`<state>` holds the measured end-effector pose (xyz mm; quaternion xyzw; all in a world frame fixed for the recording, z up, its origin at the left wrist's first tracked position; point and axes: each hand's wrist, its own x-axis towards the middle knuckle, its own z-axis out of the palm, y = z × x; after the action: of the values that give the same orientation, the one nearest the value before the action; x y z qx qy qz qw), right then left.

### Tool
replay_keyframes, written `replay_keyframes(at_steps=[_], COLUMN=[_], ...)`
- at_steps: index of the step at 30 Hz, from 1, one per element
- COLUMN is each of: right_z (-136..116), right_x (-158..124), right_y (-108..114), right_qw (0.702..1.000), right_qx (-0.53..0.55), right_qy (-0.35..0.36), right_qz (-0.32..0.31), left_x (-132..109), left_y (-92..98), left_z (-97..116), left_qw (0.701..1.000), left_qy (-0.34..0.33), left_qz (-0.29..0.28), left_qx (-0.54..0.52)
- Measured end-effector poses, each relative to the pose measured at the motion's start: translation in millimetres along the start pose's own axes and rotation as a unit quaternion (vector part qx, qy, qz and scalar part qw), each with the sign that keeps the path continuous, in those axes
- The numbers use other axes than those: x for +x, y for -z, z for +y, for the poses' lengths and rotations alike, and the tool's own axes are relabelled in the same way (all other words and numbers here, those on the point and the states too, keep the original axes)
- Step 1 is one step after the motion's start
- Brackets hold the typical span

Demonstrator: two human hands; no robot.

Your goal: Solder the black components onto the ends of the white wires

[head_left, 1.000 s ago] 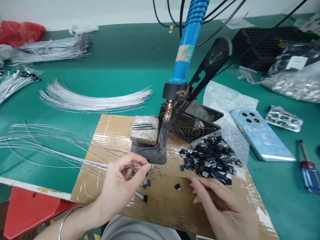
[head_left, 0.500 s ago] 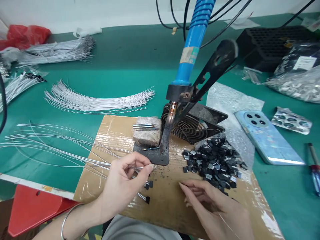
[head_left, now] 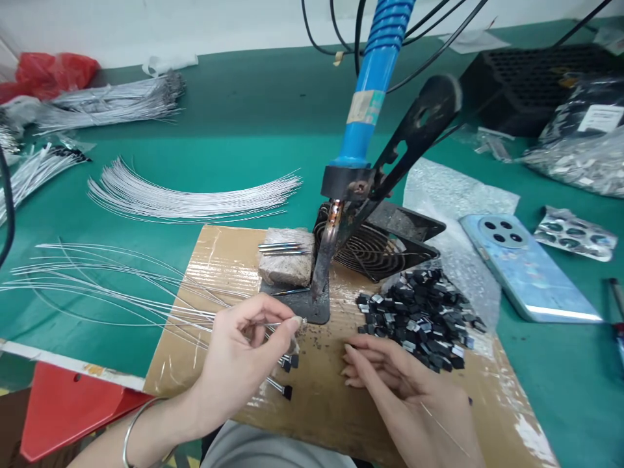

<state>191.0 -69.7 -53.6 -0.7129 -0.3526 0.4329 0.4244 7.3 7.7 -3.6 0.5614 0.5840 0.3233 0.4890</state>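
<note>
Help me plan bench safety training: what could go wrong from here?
The left hand is near the dark bent metal tip of the blue-handled soldering iron; if hot, it might burn the fingers. The right hand could knock the loose pile of small black rectangular parts beside it. The thin white wires trailing loosely leftward might tangle.

- Bright, diffuse light, seemingly from overhead.
- A shaded band darkens the back of the worktop [head_left: 244,91].
- White glare streaks the shiny cardboard [head_left: 316,398]; a hard highlight lines the lower edge of the phone [head_left: 536,273].
- Black pieces [head_left: 414,318] blend together, fine detail lost.
- Wide-angle distortion stretches the margins; the screwdriver [head_left: 619,335] looks soft.
</note>
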Motion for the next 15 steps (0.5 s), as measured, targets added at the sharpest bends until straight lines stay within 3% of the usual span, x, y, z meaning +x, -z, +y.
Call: replay_keyframes(at_steps=[5,12,15], right_z=[-13.6,-18.4,-25.6], right_x=[-4.3,-1.9,-3.5], right_y=[-8.2,-13.8,-20.4], right_qw=[0.997,0.993,0.991], right_qx=[0.049,0.101,0.122], right_qy=[-0.055,-0.013,-0.019], right_qz=[-0.009,-0.06,-0.044], left_x=[-0.2,-1.9,-3.0], left_y=[-0.1,0.4,0.5], left_z=[-1.3,-2.8,-5.1], left_qw=[1.0,1.0,1.0], left_qy=[-0.007,-0.007,-0.007], left_qz=[0.012,0.003,-0.006], left_qx=[0.005,-0.006,-0.014])
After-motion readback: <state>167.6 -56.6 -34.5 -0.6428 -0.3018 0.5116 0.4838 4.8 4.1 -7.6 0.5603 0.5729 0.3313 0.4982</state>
